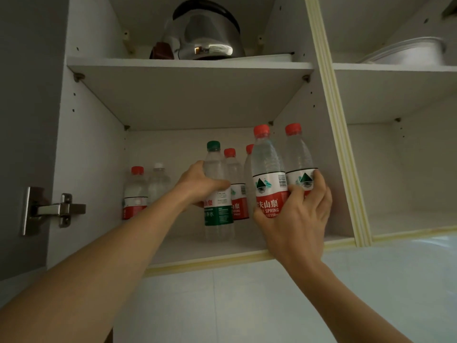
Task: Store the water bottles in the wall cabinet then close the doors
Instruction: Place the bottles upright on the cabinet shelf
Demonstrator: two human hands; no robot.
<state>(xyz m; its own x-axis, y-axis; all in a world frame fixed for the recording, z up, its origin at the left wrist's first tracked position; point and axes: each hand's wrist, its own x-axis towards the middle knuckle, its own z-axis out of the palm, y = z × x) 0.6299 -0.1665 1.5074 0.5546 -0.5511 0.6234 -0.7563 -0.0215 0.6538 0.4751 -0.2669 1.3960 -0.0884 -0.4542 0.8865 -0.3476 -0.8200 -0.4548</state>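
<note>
My left hand grips the green-capped bottle; my right hand clutches 2 red-capped bottles, all on the wall cabinet's lower shelf. 4 more bottles stand behind. Kettle above.

White lower cabinet shelf carried upright water bottles, upper shelf carried a steel kettle

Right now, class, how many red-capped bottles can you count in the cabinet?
5. One at back left, two behind the green-capped bottle (one, one mostly hidden), and two in the right hand (one, one). More may be hidden.
</note>
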